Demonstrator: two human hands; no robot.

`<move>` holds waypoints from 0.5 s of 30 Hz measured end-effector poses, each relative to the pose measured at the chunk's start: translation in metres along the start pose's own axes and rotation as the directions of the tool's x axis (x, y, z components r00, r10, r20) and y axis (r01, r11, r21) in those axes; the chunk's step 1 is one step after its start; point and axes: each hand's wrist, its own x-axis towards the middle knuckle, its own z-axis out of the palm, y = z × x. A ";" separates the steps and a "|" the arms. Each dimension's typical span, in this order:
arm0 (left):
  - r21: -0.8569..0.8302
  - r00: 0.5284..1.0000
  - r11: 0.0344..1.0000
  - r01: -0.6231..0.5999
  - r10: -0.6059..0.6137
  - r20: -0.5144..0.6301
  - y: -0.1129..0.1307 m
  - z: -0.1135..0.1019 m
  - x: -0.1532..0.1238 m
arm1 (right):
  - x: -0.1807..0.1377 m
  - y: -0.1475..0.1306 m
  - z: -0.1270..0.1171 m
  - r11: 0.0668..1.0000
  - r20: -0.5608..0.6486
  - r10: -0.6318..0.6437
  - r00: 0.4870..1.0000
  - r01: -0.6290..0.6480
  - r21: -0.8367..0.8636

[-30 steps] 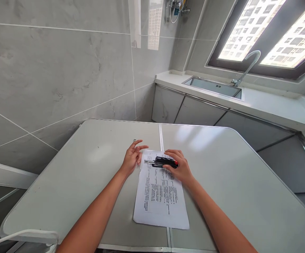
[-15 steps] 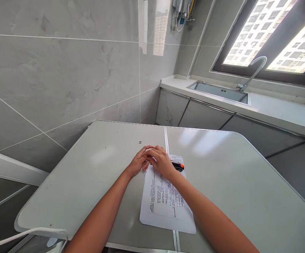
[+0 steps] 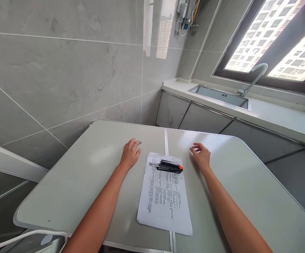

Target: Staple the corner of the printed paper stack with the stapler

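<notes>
A printed sheet of paper lies on the grey folding table. Across its top end lies a black stapler-like tool with an orange tip and a metal part sticking out to the left. My left hand rests flat on the table left of the paper, fingers stretched toward a tiny metal piece. My right hand lies on the table right of the paper, fingers loosely spread and holding nothing. Neither hand touches the tool.
A tiled wall stands behind the table. At the back right a white counter carries a steel sink with a curved tap under a bright window. A white cable runs by the table's near left corner.
My hands were together at the paper's top left corner; now they have moved apart, the left onto the table near the small metal piece, the right out to the right.
</notes>
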 end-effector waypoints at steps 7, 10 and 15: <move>-0.083 0.993 0.995 0.048 -0.039 0.115 -0.010 0.013 -0.003 | 0.002 0.039 -0.001 0.999 0.034 0.033 0.999 -0.033 0.011; 0.053 0.994 0.998 -0.027 0.021 0.104 -0.011 0.011 -0.004 | -0.010 0.033 -0.002 1.000 -0.028 0.013 1.000 -0.013 -0.014; 0.253 0.990 0.963 -0.092 0.062 0.128 -0.009 0.004 -0.004 | -0.037 0.028 0.001 0.985 -0.011 -0.071 0.997 0.069 -0.157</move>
